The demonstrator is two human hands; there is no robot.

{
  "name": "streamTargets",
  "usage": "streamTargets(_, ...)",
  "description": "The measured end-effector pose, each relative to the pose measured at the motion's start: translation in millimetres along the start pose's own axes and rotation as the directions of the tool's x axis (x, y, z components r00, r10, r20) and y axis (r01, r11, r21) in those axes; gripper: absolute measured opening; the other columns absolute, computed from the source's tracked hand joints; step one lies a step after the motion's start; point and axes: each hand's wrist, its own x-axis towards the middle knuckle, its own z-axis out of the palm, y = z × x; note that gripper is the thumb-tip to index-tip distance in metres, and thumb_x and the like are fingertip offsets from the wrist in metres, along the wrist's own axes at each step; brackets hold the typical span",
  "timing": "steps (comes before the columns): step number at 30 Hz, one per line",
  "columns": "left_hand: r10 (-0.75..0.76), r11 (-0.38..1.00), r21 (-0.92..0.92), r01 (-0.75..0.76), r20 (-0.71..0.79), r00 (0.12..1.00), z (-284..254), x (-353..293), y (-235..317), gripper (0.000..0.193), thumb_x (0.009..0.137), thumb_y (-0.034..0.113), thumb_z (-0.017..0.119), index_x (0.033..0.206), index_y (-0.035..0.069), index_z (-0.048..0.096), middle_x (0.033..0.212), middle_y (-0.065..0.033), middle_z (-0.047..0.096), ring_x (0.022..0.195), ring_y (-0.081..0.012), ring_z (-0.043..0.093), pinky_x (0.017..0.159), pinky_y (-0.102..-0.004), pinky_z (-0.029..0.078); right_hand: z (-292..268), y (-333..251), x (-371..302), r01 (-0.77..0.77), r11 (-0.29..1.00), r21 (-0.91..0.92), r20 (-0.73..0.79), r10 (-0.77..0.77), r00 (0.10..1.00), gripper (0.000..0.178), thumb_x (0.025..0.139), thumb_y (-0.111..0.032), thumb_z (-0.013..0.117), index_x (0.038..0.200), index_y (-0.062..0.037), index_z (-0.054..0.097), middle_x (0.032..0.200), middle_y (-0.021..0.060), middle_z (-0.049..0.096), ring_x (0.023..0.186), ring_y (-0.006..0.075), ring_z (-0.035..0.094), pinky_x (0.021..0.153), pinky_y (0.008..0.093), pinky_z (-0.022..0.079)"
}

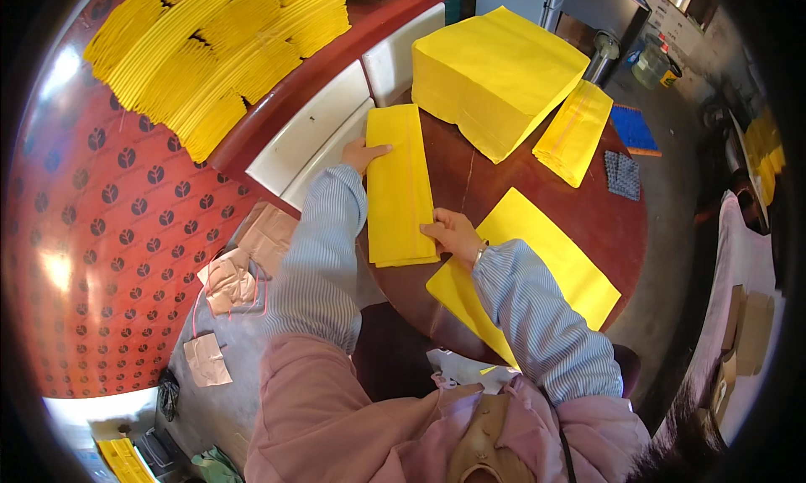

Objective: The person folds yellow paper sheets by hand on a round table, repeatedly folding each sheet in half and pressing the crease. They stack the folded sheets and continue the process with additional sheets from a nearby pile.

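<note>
A folded stack of yellow paper [396,181] with a faint pinkish line lies on the round table, near its left edge. My left hand [365,154] grips its left side, thumb on top. Lower on the right side, my right hand [456,235] pinches the stack's edge between thumb and fingers. Under my right wrist a flat yellow sheet [550,256] is spread at a slant. Behind the hands rises a tall block of yellow sheets [504,71]. Another folded yellow bundle [575,134] lies at its right.
The dark red round table [457,168] abuts a cabinet with white drawers [315,139]. Many folded yellow bundles [218,46] are heaped on the red patterned surface [109,197] at left. A blue pad [635,130] and grey cloth [622,175] lie at right. Brown paper scraps [227,286] litter the floor.
</note>
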Motion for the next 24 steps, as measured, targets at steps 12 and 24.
streamTargets(12,0.071,0.985,-0.157,-0.076,-0.034,0.997,4.4,-7.1,-10.0,0.052,0.090,0.010,0.082,0.134,-0.008,0.060,0.120,-0.0235,0.074,0.102,-0.0326,0.076,0.092,-0.0430,0.063,0.0,14.6,-3.9,0.100,0.983,-0.154,-0.091,-0.115,0.989,0.018,0.096,-0.017,0.072,0.103,-0.0020,0.067,0.072,-0.0008,0.062,0.062,0.0095,0.059,0.057,0.0270,0.047)
streamTargets(24,0.604,0.550,0.745,-0.378,-0.042,0.796,22.5,-33.8,-13.9,0.079,0.092,0.039,0.080,0.155,0.001,0.049,0.162,-0.0265,0.042,0.155,-0.0409,0.031,0.126,-0.0465,0.031,-5.7,31.6,13.9,0.136,0.987,-0.089,-0.088,-0.143,0.986,0.022,0.091,-0.019,0.075,0.099,0.0005,0.070,0.069,0.0064,0.070,0.055,0.0143,0.066,0.052,0.0321,0.051)
